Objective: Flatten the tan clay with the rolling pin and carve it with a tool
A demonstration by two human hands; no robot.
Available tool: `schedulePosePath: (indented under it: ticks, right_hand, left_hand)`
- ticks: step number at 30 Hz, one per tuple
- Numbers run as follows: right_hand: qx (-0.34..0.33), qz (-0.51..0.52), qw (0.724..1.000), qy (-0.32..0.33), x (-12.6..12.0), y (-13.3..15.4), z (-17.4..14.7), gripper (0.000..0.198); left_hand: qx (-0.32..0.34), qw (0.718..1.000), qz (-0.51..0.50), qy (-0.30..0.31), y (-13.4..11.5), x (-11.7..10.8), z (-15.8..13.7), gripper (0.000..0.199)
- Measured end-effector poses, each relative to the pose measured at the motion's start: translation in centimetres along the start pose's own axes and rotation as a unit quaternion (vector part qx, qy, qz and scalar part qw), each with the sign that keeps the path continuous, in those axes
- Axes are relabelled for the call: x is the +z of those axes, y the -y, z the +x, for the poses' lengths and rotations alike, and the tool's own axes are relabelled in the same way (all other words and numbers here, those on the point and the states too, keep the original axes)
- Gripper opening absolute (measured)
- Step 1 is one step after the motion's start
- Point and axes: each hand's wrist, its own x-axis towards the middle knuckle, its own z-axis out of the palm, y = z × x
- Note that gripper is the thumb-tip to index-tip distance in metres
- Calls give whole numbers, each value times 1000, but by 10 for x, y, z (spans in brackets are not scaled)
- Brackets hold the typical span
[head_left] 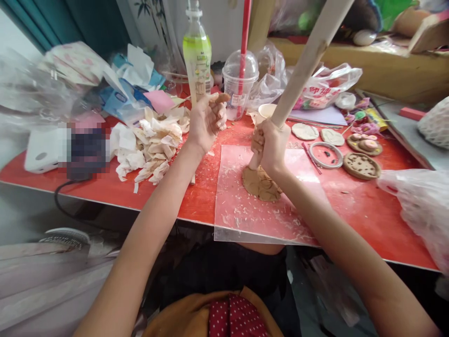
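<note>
My right hand [271, 145] is wrapped round a long, pale wooden rolling pin [301, 70], which slants up and out of view at the top. Its lower end presses into a flat piece of brown clay [261, 183] marked with round dents. Under the clay lies a clear plastic sheet [233, 220], strewn with small pale crumbs and jutting past the table's front edge. My left hand [208, 119] hovers to the left with its fingers loosely bent and apart, holding nothing. Just behind it stands a bottle [198, 61] with yellow-green liquid.
Crumpled tissues [154, 145] and a white box [45, 150] lie on the red table [196, 201] at left. A domed plastic cup [240, 79] with a red straw stands behind. Clay discs [361, 165], a ring [326, 155] and plastic bags [417, 201] are at right.
</note>
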Motion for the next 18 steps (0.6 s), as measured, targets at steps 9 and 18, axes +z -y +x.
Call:
schedulePosePath:
  ticks: [9,18]
  right_hand:
    - [105,31,964,244,-5,6,3,30]
    - [39,57,979,192,-27,29,-8,27]
  left_hand:
    - [-1,1000,-8,28,7,-4,3,33]
    - [-8,1000,-26,-5,4,-8,7,37]
